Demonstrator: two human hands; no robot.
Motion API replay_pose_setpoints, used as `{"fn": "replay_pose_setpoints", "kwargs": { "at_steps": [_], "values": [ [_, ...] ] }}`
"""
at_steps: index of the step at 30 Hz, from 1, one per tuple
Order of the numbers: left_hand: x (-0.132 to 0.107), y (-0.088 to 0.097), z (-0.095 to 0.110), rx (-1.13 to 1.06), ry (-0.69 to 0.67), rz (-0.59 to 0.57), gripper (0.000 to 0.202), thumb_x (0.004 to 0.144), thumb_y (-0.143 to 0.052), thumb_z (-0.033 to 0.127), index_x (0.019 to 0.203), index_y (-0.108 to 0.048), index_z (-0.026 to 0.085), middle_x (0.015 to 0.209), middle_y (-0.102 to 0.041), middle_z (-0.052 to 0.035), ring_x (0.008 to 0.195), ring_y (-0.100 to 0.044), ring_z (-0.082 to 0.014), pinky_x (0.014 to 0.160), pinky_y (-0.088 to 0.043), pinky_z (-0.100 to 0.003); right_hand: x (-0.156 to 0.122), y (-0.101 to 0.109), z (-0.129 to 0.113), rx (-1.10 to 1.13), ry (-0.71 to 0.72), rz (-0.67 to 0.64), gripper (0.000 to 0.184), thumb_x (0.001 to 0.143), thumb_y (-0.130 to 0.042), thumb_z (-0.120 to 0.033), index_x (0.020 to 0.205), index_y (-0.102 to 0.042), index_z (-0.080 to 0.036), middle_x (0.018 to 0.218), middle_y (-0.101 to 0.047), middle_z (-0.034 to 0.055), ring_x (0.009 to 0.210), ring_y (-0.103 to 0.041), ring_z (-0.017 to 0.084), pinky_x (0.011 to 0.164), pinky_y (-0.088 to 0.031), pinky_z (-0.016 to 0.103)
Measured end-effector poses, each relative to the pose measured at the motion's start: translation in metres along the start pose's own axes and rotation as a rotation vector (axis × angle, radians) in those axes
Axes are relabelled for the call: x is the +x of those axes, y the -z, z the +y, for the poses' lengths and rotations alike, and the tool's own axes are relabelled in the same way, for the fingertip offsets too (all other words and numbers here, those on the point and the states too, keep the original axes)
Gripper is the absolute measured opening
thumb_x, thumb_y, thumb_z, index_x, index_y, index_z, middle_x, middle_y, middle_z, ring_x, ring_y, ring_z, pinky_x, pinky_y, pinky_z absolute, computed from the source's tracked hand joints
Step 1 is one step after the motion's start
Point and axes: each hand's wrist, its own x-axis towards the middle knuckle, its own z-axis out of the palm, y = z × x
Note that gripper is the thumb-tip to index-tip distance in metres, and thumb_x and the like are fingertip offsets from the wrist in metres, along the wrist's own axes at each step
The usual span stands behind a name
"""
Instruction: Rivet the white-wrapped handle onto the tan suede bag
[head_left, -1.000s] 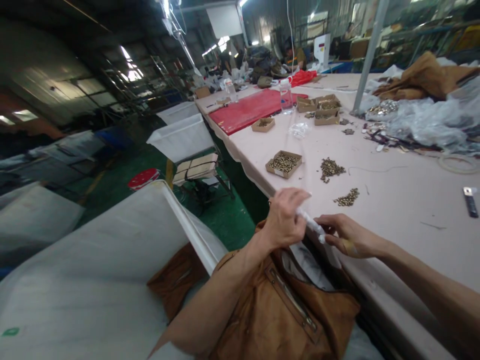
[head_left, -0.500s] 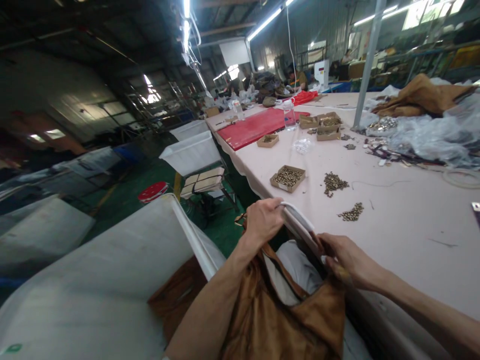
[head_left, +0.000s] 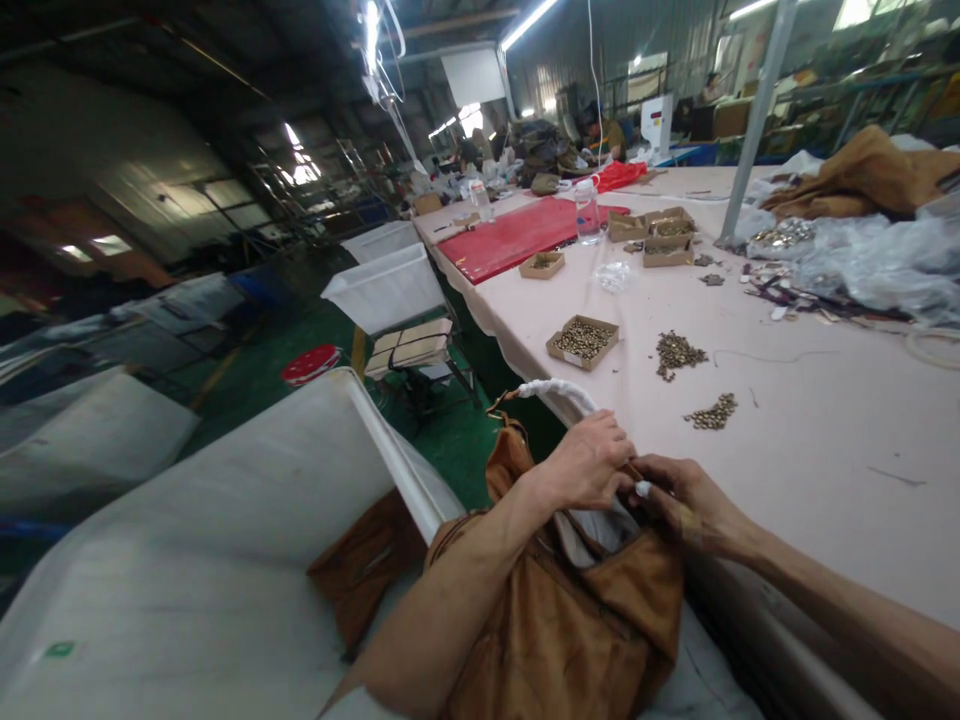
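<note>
A tan leather bag (head_left: 570,630) rests against my body at the near edge of the long pink table (head_left: 810,420). Its handle (head_left: 559,392) is wrapped in white and arches up over the table edge. My left hand (head_left: 589,465) is closed around the near end of that handle where it meets the bag. My right hand (head_left: 675,500) is closed too, pinching the white wrapping right beside the left hand. White stuffing shows inside the bag's mouth.
On the table lie a small cardboard box of brass studs (head_left: 583,341), two loose stud piles (head_left: 679,353), more boxes, a plastic bottle (head_left: 587,212) and a red mat (head_left: 517,237). Clear plastic and tan leather (head_left: 862,170) are heaped at the right. A white bin (head_left: 247,540) holding another tan bag stands at my left.
My left hand slid down the wrapped handle from its top to its base beside the right hand. The bag has been lifted a little, and the handle now arches free above.
</note>
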Motion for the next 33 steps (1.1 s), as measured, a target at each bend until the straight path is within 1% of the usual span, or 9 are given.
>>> {"fn": "replay_pose_setpoints", "kwargs": {
  "at_steps": [4, 9, 12, 16, 19, 23, 27, 30, 33],
  "values": [
    [-0.005, -0.016, -0.021, -0.343, 0.138, 0.014, 0.013, 0.082, -0.071, 0.022, 0.092, -0.078, 0.017, 0.088, -0.075, -0.0076, 0.088, -0.067, -0.0212, 0.087, -0.049, -0.032, -0.003, 0.000, 0.007, 0.013, -0.063, -0.022, 0.028, 0.086, -0.066, -0.036, 0.108, -0.068, -0.018, 0.094, -0.073, 0.0076, 0.089, -0.067, 0.026, 0.082, -0.054, 0.035],
    [-0.015, -0.016, -0.036, -0.677, 0.239, -0.081, 0.020, 0.081, -0.075, 0.028, 0.093, -0.080, 0.014, 0.078, -0.074, -0.0045, 0.068, -0.061, -0.0148, 0.062, -0.044, -0.023, -0.004, -0.002, 0.010, 0.094, -0.115, -0.071, 0.029, 0.086, -0.067, -0.043, 0.096, -0.070, -0.015, 0.090, -0.071, 0.0075, 0.084, -0.064, 0.024, 0.076, -0.053, 0.033],
    [-0.018, -0.011, -0.038, -0.916, 0.269, -0.191, 0.031, 0.073, -0.083, 0.035, 0.095, -0.082, 0.013, 0.078, -0.074, -0.0051, 0.067, -0.059, -0.0148, 0.061, -0.044, -0.023, -0.003, 0.000, 0.008, 0.314, -0.155, -0.198, 0.034, 0.089, -0.069, -0.046, 0.098, -0.072, -0.013, 0.094, -0.073, 0.0087, 0.082, -0.064, 0.021, 0.073, -0.051, 0.030],
    [-0.018, -0.010, -0.038, -1.260, 0.300, -0.260, 0.035, 0.065, -0.090, 0.035, 0.090, -0.082, 0.012, 0.083, -0.076, -0.0084, 0.074, -0.064, -0.0174, 0.069, -0.049, -0.026, -0.002, -0.002, 0.009, 0.667, -0.249, -0.340, 0.039, 0.091, -0.073, -0.048, 0.100, -0.073, -0.010, 0.092, -0.075, 0.0130, 0.083, -0.073, 0.023, 0.079, -0.056, 0.034],
    [-0.020, -0.016, -0.037, -1.419, 0.303, -0.229, 0.033, 0.065, -0.090, 0.035, 0.086, -0.082, 0.011, 0.080, -0.075, -0.0083, 0.070, -0.063, -0.0150, 0.068, -0.047, -0.025, -0.004, -0.008, 0.014, 0.856, -0.305, -0.337, 0.038, 0.089, -0.078, -0.047, 0.094, -0.072, -0.010, 0.084, -0.074, 0.0114, 0.071, -0.075, 0.023, 0.067, -0.059, 0.032],
    [-0.018, -0.032, -0.033, -1.494, 0.441, -0.174, 0.031, 0.061, -0.092, 0.034, 0.076, -0.079, 0.010, 0.063, -0.067, -0.0040, 0.054, -0.047, -0.0094, 0.052, -0.033, -0.024, -0.006, -0.015, 0.021, 0.906, -0.367, -0.281, 0.038, 0.085, -0.081, -0.048, 0.091, -0.068, -0.013, 0.079, -0.072, 0.0078, 0.063, -0.074, 0.021, 0.057, -0.057, 0.028],
    [-0.012, -0.046, -0.033, -1.575, 0.679, -0.174, 0.027, 0.050, -0.092, 0.025, 0.057, -0.070, 0.012, 0.049, -0.056, 0.0003, 0.045, -0.034, -0.0068, 0.045, -0.021, -0.024, 0.006, 0.001, 0.021, 0.635, -0.372, -0.308, 0.040, 0.089, -0.075, -0.053, 0.094, -0.068, -0.014, 0.081, -0.074, 0.0092, 0.068, -0.073, 0.021, 0.068, -0.059, 0.033],
    [-0.010, -0.053, -0.036, -1.609, 0.723, -0.153, 0.028, 0.048, -0.089, 0.021, 0.049, -0.062, 0.014, 0.044, -0.050, 0.0023, 0.042, -0.030, -0.0063, 0.043, -0.019, -0.023, 0.037, 0.031, 0.018, 0.108, -0.278, -0.288, 0.046, 0.093, -0.066, -0.058, 0.097, -0.071, -0.012, 0.084, -0.075, 0.0101, 0.075, -0.072, 0.022, 0.072, -0.058, 0.033],
    [-0.011, -0.057, -0.039, -1.629, 0.737, -0.110, 0.030, 0.046, -0.087, 0.019, 0.047, -0.058, 0.014, 0.044, -0.050, 0.0029, 0.041, -0.030, -0.0059, 0.042, -0.019, -0.022, 0.084, 0.064, 0.021, -0.290, -0.231, -0.136, 0.044, 0.092, -0.065, -0.055, 0.098, -0.072, -0.013, 0.085, -0.075, 0.0088, 0.081, -0.072, 0.023, 0.074, -0.057, 0.032]
  ]
}}
